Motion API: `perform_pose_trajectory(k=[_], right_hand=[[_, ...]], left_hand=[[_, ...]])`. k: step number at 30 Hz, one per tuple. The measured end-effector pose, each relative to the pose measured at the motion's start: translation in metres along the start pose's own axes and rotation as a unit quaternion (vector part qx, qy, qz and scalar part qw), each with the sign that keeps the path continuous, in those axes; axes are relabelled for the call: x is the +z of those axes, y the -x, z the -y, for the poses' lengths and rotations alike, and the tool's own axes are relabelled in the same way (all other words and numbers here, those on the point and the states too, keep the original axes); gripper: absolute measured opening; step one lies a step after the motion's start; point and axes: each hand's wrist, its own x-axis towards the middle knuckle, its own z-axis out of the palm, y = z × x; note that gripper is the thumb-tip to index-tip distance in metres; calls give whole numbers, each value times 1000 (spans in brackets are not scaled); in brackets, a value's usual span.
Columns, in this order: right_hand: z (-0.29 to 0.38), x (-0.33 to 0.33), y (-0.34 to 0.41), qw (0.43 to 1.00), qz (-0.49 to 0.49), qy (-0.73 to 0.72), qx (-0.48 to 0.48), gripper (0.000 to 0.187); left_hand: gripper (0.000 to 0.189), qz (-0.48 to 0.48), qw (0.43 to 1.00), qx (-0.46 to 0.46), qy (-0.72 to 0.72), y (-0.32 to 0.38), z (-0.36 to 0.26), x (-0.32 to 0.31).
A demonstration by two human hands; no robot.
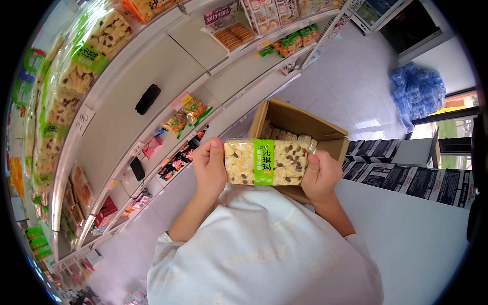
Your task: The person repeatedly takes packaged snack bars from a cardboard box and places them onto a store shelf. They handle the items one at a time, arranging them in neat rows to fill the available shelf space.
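Observation:
A clear-wrapped pack of sachima pastry (284,162) with a green label is held level in front of my body. My left hand (211,166) grips its left end, thumb on the front face. At its right end, my right hand (322,173) pinches the wrapper. Just beyond the pack stands an open cardboard box (305,118), with more wrapped pastry (280,133) inside it. The held pack and my right hand cover part of the box.
Shop shelves (187,57) curve along the left, bearing sachima packs (84,68), a biscuit tray (233,36), snack bags (187,116) and a black object (148,99). On the right are dark printed cartons (415,179), a white surface (396,217) and shrink-wrapped blue bottles (417,91).

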Motion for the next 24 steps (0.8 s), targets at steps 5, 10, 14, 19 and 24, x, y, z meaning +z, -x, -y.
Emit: perform_pose_trajectory(k=[5,10,14,19,24], right_hand=[[4,4,7,983,33,-109,143,36],[-2,12,6,930,90,-233,270,41],[-2,14,3,922,117,-236,285,39],[3,17,7,957,102,-201,185,31],[6,29,3,989,65,-134,19,31]], left_hand=[[42,-18,991,87,-95,8,5,-14],[36,-26,937,310,-158,12,4,-19],[40,-36,923,346,-166,17,2,-24],[47,-15,994,102,-41,31,-4,-40],[48,-73,993,-14,90,36,-5,-39]])
